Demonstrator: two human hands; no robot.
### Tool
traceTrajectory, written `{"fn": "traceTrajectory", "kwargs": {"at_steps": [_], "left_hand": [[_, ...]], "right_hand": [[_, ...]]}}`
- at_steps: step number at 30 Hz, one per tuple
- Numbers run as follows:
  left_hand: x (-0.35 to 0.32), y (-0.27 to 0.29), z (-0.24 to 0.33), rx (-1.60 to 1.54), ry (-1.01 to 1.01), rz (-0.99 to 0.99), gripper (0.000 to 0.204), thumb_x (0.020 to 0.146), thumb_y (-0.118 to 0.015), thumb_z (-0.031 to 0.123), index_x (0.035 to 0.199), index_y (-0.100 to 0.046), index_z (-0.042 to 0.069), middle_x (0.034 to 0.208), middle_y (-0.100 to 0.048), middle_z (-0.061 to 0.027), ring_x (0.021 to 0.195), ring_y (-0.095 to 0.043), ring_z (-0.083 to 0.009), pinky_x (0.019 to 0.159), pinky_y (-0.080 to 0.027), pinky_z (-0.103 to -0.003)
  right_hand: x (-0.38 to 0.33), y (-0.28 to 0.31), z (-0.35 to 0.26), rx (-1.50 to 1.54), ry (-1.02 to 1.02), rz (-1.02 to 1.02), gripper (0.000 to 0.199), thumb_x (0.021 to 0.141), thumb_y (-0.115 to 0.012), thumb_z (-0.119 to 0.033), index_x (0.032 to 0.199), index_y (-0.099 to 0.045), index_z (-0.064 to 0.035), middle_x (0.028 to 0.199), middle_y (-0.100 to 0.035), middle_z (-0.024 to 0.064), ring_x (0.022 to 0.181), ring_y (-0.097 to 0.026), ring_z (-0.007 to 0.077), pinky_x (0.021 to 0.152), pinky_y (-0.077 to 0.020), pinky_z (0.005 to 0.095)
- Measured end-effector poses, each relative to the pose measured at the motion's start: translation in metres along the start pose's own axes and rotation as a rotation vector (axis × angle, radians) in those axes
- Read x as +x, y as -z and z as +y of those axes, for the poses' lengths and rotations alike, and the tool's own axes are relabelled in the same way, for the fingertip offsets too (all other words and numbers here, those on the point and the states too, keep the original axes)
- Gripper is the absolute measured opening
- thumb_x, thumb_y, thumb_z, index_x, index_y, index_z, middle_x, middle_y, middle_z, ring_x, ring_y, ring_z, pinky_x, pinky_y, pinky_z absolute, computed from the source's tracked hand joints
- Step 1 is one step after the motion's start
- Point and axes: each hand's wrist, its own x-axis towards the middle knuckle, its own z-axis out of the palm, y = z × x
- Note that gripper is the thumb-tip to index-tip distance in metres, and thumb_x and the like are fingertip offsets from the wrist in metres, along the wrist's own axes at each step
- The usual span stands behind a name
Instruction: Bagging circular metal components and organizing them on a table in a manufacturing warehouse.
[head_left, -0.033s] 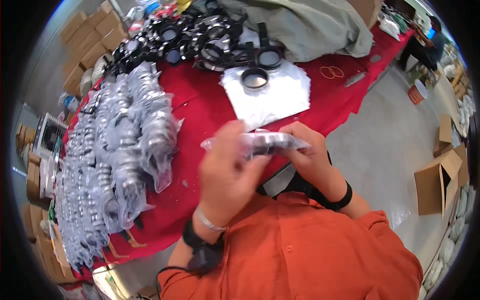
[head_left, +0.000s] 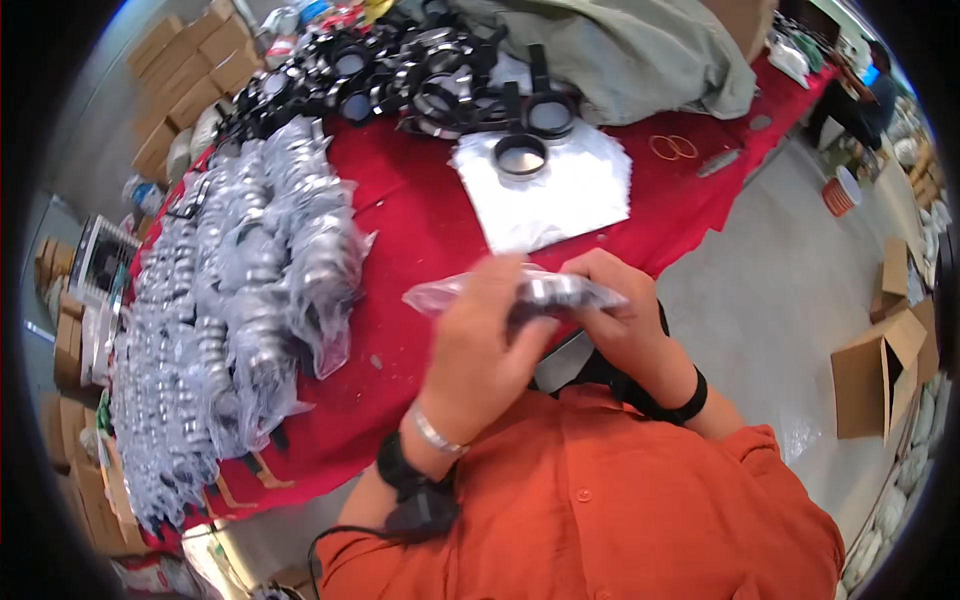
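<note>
A clear plastic bag (head_left: 440, 293) with a round, metal-rimmed piece (head_left: 553, 291) inside it is held between my two hands, in front of my orange shirt. My left hand (head_left: 480, 350) has its fingers bent over the bag's left part, slightly smeared by motion. My right hand (head_left: 622, 315) pinches the right end of the bag. Beyond them, a stack of white plastic sheets or bags (head_left: 560, 200) lies on the red cloth (head_left: 390, 240). A round metal-rimmed piece with a black handle or strap (head_left: 520, 155) rests on the stack, and another (head_left: 549, 115) lies just behind.
Rows of bagged round metal pieces (head_left: 260, 290) cover the table's left side. Loose black-and-metal pieces (head_left: 430, 85) are heaped at the back, beside a grey-green cloth (head_left: 640, 60). Two thin rings (head_left: 673, 147) lie right. Cardboard boxes (head_left: 880, 370) stand on the floor; a person (head_left: 860, 95) sits far right.
My left hand has slid a little to the right along the bag, and more of the bag's left end shows. My right hand keeps its grip. The whole view has shifted slightly.
</note>
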Motion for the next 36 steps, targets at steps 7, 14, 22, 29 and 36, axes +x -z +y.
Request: {"fn": "traceTrajectory", "kwargs": {"at_steps": [7,14,22,29,36], "left_hand": [[-0.043,0.014,-0.029,0.157,0.231,-0.054,0.025,0.075,-0.063,0.006,0.097,-0.053,0.000,0.087,-0.057,-0.0220,0.082,-0.057,-0.0399,0.065,-0.046,-0.043],[-0.059,0.101,-0.086,0.832,0.561,0.035,0.050,0.079,-0.063,0.007,0.120,-0.042,-0.010,0.103,-0.053,-0.0269,0.092,-0.055,-0.0425,0.077,-0.046,-0.045],[-0.036,0.090,-0.122,0.792,0.552,0.100,0.058,0.077,-0.059,-0.002,0.126,-0.031,-0.015,0.123,-0.041,-0.0322,0.108,-0.048,-0.0445,0.091,-0.043,-0.042],[-0.020,0.088,-0.070,0.840,0.310,0.031,0.067,0.071,-0.069,0.007,0.130,-0.038,-0.004,0.136,-0.032,-0.0282,0.120,-0.039,-0.0432,0.098,-0.035,-0.044],[-0.032,0.101,-0.109,0.835,0.353,-0.018,0.085,0.068,-0.072,0.011,0.140,-0.027,0.007,0.137,-0.033,-0.0268,0.119,-0.042,-0.0416,0.093,-0.040,-0.044]], "right_hand": [[0.000,-0.027,-0.013,0.113,0.116,-0.184,0.028,0.074,-0.069,-0.003,0.100,-0.059,-0.0024,0.085,-0.058,0.0109,0.070,-0.058,0.0225,0.062,-0.0472,0.0300],[-0.001,-0.033,-0.004,0.311,-0.159,-0.344,0.024,0.081,-0.065,-0.004,0.103,-0.058,-0.0004,0.090,-0.060,0.0074,0.076,-0.060,0.0131,0.068,-0.0492,0.0252],[-0.001,-0.035,-0.005,0.284,-0.140,-0.402,0.018,0.082,-0.064,-0.005,0.098,-0.059,-0.0005,0.085,-0.060,0.0075,0.075,-0.060,0.0141,0.066,-0.0485,0.0254],[0.007,-0.029,0.004,0.326,-0.187,-0.391,0.016,0.081,-0.063,-0.005,0.097,-0.059,-0.0004,0.085,-0.060,0.0088,0.075,-0.060,0.0167,0.066,-0.0482,0.0267],[0.085,-0.047,-0.026,-0.107,0.169,-0.546,0.043,0.079,-0.062,-0.009,0.118,-0.047,-0.0004,0.098,-0.057,0.0179,0.087,-0.059,0.0347,0.073,-0.0486,0.0409]]}}
